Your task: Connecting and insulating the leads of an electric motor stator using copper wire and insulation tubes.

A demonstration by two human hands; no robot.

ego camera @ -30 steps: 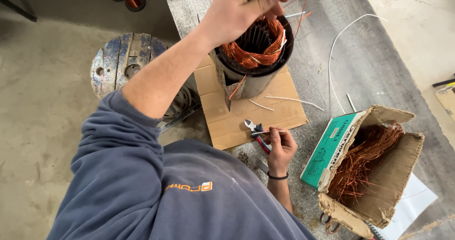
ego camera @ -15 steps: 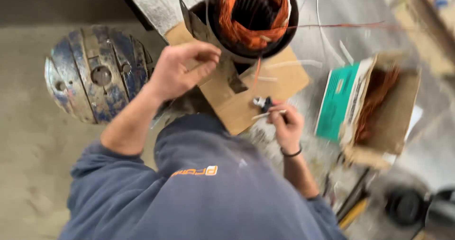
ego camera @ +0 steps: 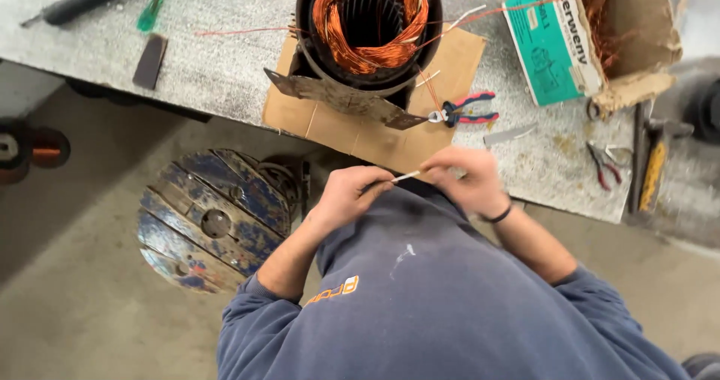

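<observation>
A thin white sleeve (ego camera: 406,176) is pinched at its ends between both hands, just above the blue sweatshirt (ego camera: 450,312) and near the table (ego camera: 217,72) edge; the left hand (ego camera: 346,195) is closed on one end, the right hand (ego camera: 466,181) on the other; a stator (ego camera: 367,27) wound with copper wire is set on cardboard (ego camera: 360,129) beyond them; red-handled pliers (ego camera: 465,108) lie beside it; a wooden spool (ego camera: 206,219) stands on the floor.
</observation>
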